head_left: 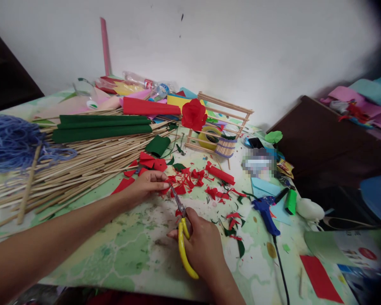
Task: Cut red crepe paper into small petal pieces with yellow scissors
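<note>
– Pinching what with the left hand (pixel 150 184)?
– Pinching red paper (pixel 164 192), at eleven o'clock from the scissors (pixel 180 231); clasping those in the right hand (pixel 203 241). Likely feeling flimsy; best holding its edge.

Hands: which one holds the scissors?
The right hand, its grip on the yellow handles; the left hand is instead by the tips of the blades.
</note>
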A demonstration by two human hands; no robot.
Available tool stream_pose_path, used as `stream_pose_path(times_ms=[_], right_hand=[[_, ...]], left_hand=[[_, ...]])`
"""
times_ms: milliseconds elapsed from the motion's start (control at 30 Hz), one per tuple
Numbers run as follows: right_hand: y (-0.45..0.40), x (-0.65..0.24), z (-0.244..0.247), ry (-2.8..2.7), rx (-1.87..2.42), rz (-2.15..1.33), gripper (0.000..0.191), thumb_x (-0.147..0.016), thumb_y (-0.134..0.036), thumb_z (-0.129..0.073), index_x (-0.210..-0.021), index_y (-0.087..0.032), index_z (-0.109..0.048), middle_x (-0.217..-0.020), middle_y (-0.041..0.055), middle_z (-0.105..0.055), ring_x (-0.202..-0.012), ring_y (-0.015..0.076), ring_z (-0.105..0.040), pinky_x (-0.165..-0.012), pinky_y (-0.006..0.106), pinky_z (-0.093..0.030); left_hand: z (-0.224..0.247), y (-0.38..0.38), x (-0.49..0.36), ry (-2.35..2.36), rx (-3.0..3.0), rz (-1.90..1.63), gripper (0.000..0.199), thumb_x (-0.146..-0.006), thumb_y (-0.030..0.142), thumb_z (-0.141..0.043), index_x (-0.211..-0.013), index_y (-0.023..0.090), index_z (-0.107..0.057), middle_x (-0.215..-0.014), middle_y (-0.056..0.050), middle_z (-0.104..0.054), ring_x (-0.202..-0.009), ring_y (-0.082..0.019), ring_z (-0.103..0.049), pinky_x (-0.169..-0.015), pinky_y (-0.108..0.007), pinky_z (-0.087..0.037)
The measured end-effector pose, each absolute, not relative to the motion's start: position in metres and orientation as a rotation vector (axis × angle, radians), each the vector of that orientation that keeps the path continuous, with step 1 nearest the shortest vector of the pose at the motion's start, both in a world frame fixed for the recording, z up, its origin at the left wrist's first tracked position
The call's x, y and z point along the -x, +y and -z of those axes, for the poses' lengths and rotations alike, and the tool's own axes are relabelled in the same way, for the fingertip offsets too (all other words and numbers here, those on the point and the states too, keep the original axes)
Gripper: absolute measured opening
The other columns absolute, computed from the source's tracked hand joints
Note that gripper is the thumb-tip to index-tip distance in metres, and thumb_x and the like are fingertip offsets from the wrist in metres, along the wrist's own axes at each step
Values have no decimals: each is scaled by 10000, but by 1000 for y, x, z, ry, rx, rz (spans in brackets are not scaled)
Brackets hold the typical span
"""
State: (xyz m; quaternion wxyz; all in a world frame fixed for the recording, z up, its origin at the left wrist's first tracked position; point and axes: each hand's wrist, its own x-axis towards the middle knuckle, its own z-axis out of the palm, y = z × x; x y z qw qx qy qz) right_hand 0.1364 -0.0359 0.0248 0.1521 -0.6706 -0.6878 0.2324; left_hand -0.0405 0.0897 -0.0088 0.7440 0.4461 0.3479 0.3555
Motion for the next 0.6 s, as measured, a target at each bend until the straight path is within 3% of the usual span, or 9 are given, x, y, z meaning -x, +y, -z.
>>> stream_pose_path(times_ms=[600], right_hand=[[-37, -138, -18, -2032, 1980, -588, 295, -848, -526, -517, -894, -235, -526, -705, -7, -675, -627, 175, -621, -522, 229, -243]], left_hand=[[13, 91, 43, 735, -904, -785, 172, -665, 217, -758, -747, 143, -626, -638, -30, -704, -581, -129, -653, -582, -211, -495]])
